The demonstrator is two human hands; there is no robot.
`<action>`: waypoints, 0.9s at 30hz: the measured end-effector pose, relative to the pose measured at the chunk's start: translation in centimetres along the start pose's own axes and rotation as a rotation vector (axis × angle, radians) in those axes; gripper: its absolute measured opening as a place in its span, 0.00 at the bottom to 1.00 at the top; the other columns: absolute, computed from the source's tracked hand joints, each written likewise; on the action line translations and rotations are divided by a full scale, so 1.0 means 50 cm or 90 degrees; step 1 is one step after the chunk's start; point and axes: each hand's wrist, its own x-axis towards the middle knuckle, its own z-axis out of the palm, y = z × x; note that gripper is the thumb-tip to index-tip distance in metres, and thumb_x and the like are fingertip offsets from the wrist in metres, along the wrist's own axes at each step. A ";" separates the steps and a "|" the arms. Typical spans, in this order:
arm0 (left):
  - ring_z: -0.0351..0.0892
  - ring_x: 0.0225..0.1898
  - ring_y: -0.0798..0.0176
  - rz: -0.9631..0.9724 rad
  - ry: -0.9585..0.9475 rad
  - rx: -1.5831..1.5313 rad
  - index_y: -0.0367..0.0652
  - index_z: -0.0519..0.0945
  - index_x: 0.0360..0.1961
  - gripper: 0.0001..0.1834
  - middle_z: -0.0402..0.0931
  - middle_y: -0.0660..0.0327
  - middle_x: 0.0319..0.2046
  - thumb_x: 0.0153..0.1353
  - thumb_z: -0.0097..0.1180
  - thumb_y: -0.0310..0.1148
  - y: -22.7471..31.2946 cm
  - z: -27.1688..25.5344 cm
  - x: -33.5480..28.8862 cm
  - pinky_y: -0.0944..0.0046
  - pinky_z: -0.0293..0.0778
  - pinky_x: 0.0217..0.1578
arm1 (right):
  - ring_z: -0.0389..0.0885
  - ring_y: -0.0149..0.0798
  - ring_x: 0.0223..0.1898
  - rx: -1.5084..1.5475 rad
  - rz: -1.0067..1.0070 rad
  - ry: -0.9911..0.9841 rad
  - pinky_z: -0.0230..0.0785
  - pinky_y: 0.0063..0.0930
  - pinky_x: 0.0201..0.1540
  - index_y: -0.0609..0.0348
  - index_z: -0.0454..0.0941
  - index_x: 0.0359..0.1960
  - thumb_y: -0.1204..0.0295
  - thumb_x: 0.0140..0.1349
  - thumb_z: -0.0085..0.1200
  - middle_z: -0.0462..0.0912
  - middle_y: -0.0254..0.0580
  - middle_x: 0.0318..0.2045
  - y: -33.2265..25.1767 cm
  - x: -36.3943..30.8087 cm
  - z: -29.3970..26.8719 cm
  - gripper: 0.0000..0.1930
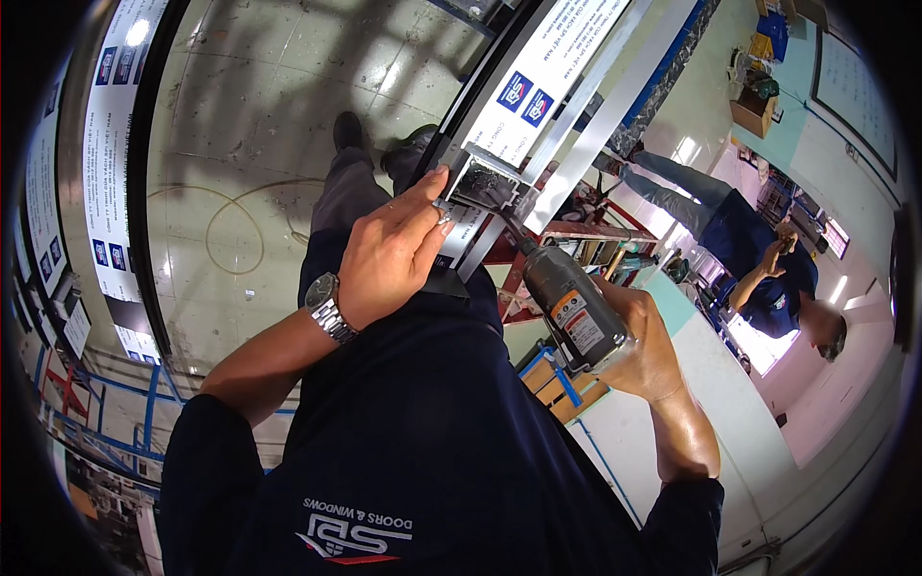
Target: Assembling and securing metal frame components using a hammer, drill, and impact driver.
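Observation:
My right hand (639,336) is wrapped round a dark grey power drill (576,307) with an orange and white label. Its long thin bit (514,228) points up and left, its tip at the open end of a metal door or window profile (490,182). White printed film covers much of that profile, which runs away from me to the upper right. With a steel watch on the wrist, my left hand (399,240) grips the left side of the profile end. Its index finger reaches along the edge and the other fingers bend in; the thumb is hidden.
More film-covered profiles (115,173) stand at the left. A thin yellow hose (235,230) loops on the tiled floor. Red racking (595,230) and a pale worktop (663,298) lie to the right. Another person (749,240) in dark clothes stands beyond, hands raised.

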 end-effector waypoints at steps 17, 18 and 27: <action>0.84 0.39 0.58 -0.148 -0.054 -0.156 0.37 0.84 0.45 0.10 0.82 0.55 0.43 0.64 0.58 0.27 0.057 -0.039 -0.017 0.63 0.79 0.42 | 0.80 0.59 0.43 -0.172 -0.060 0.127 0.72 0.42 0.49 0.65 0.79 0.51 0.74 0.43 0.63 0.82 0.58 0.40 0.003 -0.073 0.005 0.27; 0.85 0.39 0.61 -0.282 -0.124 -0.283 0.36 0.84 0.46 0.10 0.83 0.55 0.43 0.65 0.58 0.27 0.070 -0.047 -0.023 0.64 0.80 0.43 | 0.83 0.60 0.34 -0.157 -0.151 0.167 0.75 0.43 0.40 0.65 0.81 0.45 0.75 0.43 0.61 0.83 0.56 0.34 -0.011 -0.088 0.002 0.22; 0.85 0.42 0.60 -0.527 -0.190 -0.853 0.37 0.75 0.57 0.16 0.81 0.53 0.44 0.69 0.55 0.28 0.080 0.011 0.002 0.61 0.83 0.44 | 0.80 0.48 0.45 -0.007 -0.250 0.247 0.67 0.39 0.45 0.54 0.81 0.50 0.73 0.49 0.72 0.84 0.41 0.42 0.174 -0.208 0.142 0.24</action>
